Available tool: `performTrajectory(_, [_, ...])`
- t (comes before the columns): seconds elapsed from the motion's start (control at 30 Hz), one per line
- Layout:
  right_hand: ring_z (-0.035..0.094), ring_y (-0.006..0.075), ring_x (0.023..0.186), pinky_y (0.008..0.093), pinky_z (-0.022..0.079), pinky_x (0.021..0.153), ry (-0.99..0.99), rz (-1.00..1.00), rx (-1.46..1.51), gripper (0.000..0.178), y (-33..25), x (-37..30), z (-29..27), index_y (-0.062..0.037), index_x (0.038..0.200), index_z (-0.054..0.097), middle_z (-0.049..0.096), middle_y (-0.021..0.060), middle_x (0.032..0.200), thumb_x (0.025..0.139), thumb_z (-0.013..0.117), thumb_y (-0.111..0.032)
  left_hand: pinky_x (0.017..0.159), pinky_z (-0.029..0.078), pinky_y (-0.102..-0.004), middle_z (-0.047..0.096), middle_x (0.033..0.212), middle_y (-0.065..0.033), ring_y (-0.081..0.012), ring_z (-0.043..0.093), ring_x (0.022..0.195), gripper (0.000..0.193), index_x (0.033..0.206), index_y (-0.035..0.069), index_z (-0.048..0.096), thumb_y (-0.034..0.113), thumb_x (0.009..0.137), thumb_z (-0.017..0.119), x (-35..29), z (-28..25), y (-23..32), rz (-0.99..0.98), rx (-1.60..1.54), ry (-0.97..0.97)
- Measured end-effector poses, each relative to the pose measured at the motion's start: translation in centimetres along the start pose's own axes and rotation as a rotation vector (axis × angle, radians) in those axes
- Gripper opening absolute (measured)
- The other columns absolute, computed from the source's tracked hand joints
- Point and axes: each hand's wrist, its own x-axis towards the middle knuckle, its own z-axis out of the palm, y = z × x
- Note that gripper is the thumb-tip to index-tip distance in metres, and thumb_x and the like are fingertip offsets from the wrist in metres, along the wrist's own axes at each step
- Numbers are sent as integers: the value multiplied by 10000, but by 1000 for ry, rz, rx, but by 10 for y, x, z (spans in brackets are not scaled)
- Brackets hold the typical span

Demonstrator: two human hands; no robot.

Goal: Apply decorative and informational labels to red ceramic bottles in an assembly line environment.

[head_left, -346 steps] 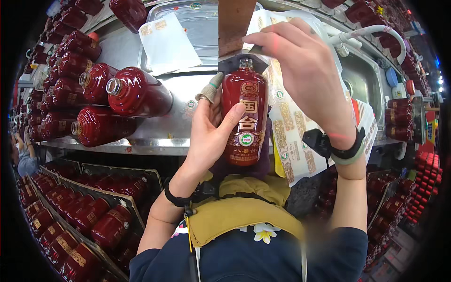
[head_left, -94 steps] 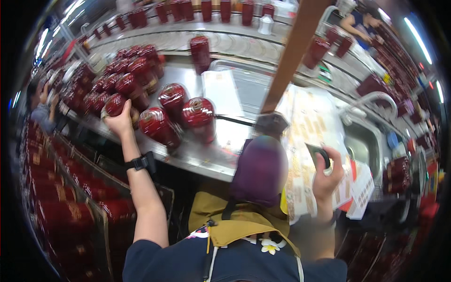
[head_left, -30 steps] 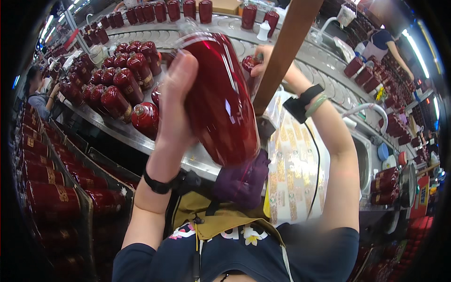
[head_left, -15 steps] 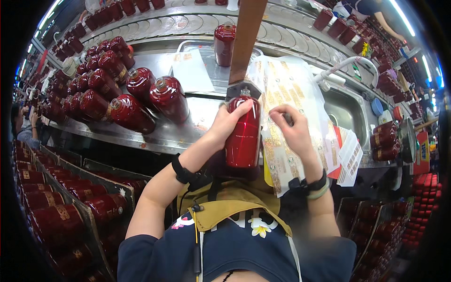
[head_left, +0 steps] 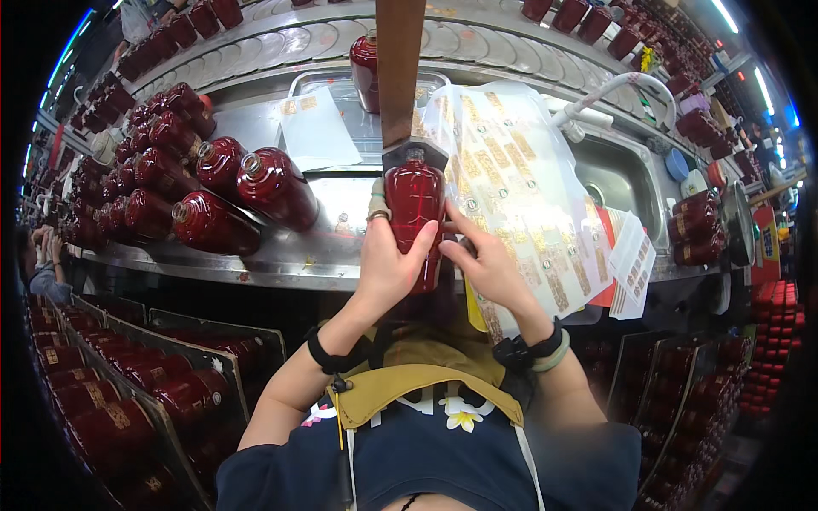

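Note:
A glossy dark red glass bottle [head_left: 415,192] leans back in front of me, its neck near a dark block at the foot of a brown post. My left hand [head_left: 394,260] is closed round its left side, the thumb across the front. My right hand [head_left: 487,264] is curled at the bottle's right side, with its fingertips pressed against the glass. Whether a small decal lies under those fingertips I cannot make out. Right of the bottle spreads a translucent sheet [head_left: 520,200] with rows of gold decals.
Several red bottles [head_left: 279,192] crowd the metal bench on the left. A white sheet [head_left: 317,132] lies behind them. The brown post [head_left: 399,68] rises beyond my bottle. At right are a sink [head_left: 626,183] and curved faucet [head_left: 635,81]. Racks of red bottles [head_left: 111,422] stand below.
My right hand has moved from above the decal sheet to the bottle's right side. My left hand has slid lower on the bottle. The whole view has shifted slightly.

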Motion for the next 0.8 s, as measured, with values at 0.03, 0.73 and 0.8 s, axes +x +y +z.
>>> performTrajectory(0.03, [668,205,921,333,526,886,-25,80,-21,764,-13,0,-5,2,1595,325,691,212,1288,967,714,-193,983,487,-431,665,1134,-228,-328,652,1105,474,1265,-68,556,221,941,748,-3,6,-10,41,141,138])
performTrajectory(0.73, [676,269,1048,331,499,957,-46,160,94,1082,-6,-2,10,-27,1647,141,657,232,1331,869,813,-364,1086,416,-396,573,1360,-297,-337,583,1243,575,1425,-122,457,314,1067,571,105,-55,-32,-235,402,212])
performTrajectory(0.8, [543,110,776,284,488,758,-43,184,73,967,-11,-4,6,-81,1643,253,686,139,1318,878,818,-259,1117,402,-372,538,1469,-210,-254,541,1304,610,1494,-103,417,375,1118,462,75,-48,-37,-110,-22,219])
